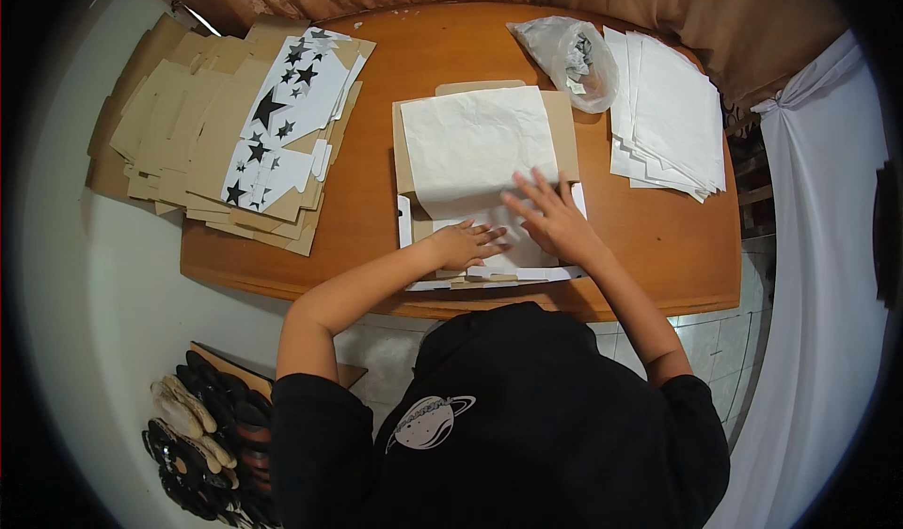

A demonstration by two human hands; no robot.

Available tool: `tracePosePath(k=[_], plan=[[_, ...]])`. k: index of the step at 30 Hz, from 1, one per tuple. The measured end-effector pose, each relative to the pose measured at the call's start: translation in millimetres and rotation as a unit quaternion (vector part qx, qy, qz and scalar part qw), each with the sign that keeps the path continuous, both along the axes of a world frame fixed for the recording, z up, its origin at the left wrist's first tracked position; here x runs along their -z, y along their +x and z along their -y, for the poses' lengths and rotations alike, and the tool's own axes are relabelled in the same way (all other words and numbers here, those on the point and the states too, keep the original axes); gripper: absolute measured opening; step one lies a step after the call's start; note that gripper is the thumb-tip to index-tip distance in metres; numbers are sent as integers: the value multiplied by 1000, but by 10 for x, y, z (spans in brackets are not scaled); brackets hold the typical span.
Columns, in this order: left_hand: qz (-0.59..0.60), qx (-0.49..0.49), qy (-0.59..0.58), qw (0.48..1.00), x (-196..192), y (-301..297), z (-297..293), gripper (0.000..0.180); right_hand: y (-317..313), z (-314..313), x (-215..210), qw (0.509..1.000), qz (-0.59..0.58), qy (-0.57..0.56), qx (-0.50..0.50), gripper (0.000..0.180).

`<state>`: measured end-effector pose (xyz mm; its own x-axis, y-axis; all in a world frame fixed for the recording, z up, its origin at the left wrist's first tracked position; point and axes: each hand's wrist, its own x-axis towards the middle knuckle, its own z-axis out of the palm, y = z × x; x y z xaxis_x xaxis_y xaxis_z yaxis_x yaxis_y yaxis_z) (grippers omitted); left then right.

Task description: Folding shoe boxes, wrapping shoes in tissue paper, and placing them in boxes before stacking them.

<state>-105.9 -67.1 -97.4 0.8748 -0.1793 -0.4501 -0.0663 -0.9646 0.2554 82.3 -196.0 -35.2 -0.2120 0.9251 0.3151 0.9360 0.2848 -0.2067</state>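
An open cardboard box point(568, 130) lies in the middle of the wooden table point(376, 200), lined with a sheet of white tissue paper point(475, 143) that drapes over its far flap. My left hand point(466, 244) presses flat on the paper at the box's near left. Beside it my right hand point(550, 217) rests on the paper with fingers spread, palm down. Neither hand grips anything.
A pile of flat cardboard box blanks point(202, 125), some white with black stars, covers the table's left end. A stack of white tissue sheets point(670, 110) lies at the right, a clear plastic bag point(569, 59) of small packets behind. Dark shoes point(207, 435) sit on the floor, lower left.
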Motion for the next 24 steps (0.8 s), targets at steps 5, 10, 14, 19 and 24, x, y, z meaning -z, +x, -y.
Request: tracePosePath(k=[5,10,14,19,24], plan=[[30,72,116,990,-13,29,-70,68,43,8,170,988,27,-99,-113,59],[85,92,97,987,107,-14,-91,73,-22,-33,232,931,127,-341,-40,65],[206,93,143,964,447,-198,-76,82,-140,-43,345,920,126,-371,-27,79],[-11,-15,93,995,-70,-32,25,100,-71,-22,579,911,120,-392,44,99],[-59,-89,92,990,-74,-61,10,106,-98,-42,494,883,134,-440,87,94]])
